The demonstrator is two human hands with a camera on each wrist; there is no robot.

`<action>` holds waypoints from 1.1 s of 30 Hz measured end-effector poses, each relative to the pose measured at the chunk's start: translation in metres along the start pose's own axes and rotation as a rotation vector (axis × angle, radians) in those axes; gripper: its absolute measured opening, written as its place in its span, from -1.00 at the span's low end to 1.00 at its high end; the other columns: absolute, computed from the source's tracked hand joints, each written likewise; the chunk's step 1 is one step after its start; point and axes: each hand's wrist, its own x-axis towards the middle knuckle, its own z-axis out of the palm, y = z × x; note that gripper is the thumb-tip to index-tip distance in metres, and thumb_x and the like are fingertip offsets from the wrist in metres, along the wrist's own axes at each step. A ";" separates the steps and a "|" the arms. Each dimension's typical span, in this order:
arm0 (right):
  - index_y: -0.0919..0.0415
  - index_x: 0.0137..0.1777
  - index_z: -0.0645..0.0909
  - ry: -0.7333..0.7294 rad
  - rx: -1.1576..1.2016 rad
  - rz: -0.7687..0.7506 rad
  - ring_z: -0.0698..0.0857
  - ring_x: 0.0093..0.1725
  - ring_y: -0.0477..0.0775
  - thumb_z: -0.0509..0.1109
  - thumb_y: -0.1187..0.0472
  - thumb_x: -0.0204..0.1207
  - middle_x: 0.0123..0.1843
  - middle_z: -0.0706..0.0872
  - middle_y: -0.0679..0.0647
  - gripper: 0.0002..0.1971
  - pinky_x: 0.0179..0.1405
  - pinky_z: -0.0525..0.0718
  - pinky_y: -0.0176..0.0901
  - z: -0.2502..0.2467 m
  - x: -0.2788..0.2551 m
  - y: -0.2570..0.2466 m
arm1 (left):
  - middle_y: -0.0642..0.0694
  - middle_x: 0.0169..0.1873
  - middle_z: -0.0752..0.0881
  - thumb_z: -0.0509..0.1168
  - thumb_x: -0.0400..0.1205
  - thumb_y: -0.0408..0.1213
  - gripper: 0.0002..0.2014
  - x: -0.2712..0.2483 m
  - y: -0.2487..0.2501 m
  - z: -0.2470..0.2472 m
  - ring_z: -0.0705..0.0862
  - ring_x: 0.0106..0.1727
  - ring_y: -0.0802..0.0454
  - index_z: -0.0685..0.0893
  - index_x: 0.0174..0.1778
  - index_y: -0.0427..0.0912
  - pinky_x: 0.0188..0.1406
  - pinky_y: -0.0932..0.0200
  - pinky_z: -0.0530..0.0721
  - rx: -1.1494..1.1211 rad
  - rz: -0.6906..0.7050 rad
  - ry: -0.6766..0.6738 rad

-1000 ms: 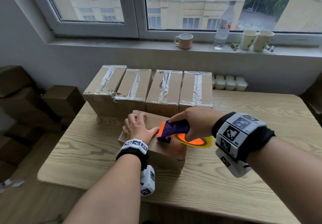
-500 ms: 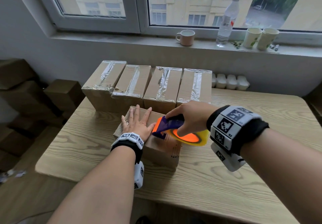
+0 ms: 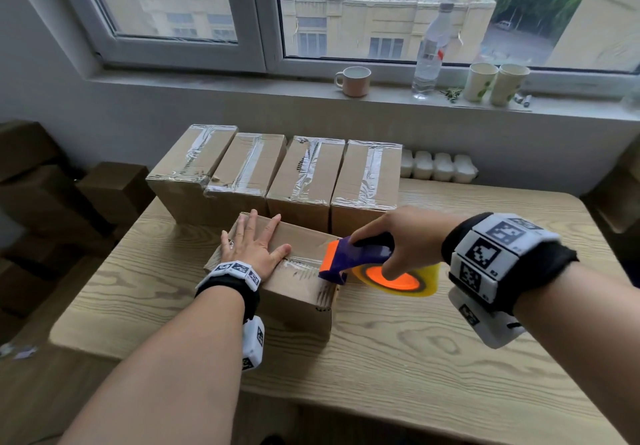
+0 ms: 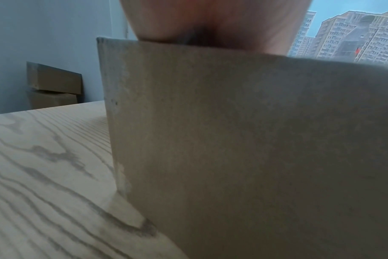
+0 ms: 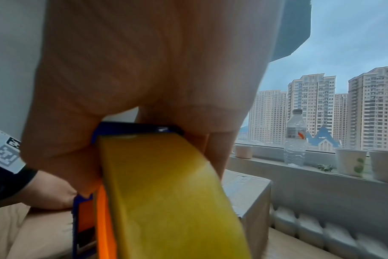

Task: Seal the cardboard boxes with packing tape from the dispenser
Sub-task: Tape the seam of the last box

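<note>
While the left hand lay flat with straight fingers on the top of the front box, the right hand had its grip curled round the handle of the tape dispenser, a fingertip on the orange hub of the yellow roll. The box stood on the tabletop just before a row of four taped boxes, its long axis running left to right across the person. A strip of clear tape lay along that axis, from beside the left thumb to the box's right end, where the dispenser's orange-and-purple head sat at the top edge with the roll already out past it. The coming move likely turned on that edge: the tape would need carrying down the right end face, on the right hand's side, with the flat left hand steadying the box.
</note>
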 end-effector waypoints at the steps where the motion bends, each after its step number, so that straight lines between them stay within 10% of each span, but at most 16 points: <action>1: -0.43 0.42 0.44 0.007 -0.001 0.001 0.56 -0.07 -0.02 0.49 -0.01 0.29 0.01 0.62 -0.19 -0.33 -0.18 0.51 -0.20 0.001 -0.001 0.001 | 0.00 0.66 -0.34 -0.01 0.63 0.32 -0.33 0.000 0.001 -0.001 -0.37 0.66 -0.04 -0.18 0.60 0.41 0.57 -0.30 -0.34 0.001 -0.001 0.001; 15: -0.37 0.46 0.42 0.017 -0.141 -0.044 0.60 0.02 0.04 0.46 -0.04 0.32 0.15 0.68 -0.14 -0.34 -0.10 0.61 -0.14 0.014 0.004 -0.001 | 0.00 0.65 -0.38 -0.02 0.60 0.37 -0.26 -0.016 0.052 0.011 -0.41 0.65 -0.05 -0.24 0.63 0.35 0.59 -0.30 -0.30 0.039 0.111 -0.012; 19: -0.45 0.50 0.33 0.035 -0.100 -0.010 0.45 -0.07 -0.06 0.45 -0.08 0.35 0.22 0.68 -0.17 -0.30 -0.35 0.35 -0.25 0.025 0.003 0.006 | 0.02 0.66 -0.34 0.07 0.59 0.34 -0.27 -0.015 0.051 0.010 -0.39 0.65 -0.04 -0.13 0.63 0.37 0.60 -0.28 -0.30 0.005 0.107 -0.010; 26: -0.39 0.56 0.28 0.082 -0.097 -0.083 0.60 0.16 0.06 0.46 -0.07 0.37 0.23 0.69 -0.10 -0.26 -0.14 0.35 -0.22 0.036 0.015 -0.004 | 0.04 0.66 -0.32 0.13 0.56 0.34 -0.23 -0.008 0.024 0.002 -0.39 0.65 -0.03 -0.10 0.63 0.35 0.61 -0.28 -0.27 -0.009 0.056 0.003; 33: -0.41 0.54 0.31 0.089 -0.092 -0.092 0.62 0.15 0.08 0.45 -0.07 0.35 0.20 0.71 -0.11 -0.27 -0.14 0.38 -0.23 0.032 0.022 -0.004 | 0.00 0.66 -0.35 -0.11 0.66 0.30 -0.36 -0.013 0.046 0.012 -0.39 0.65 -0.06 -0.18 0.64 0.33 0.59 -0.29 -0.30 0.029 0.082 0.038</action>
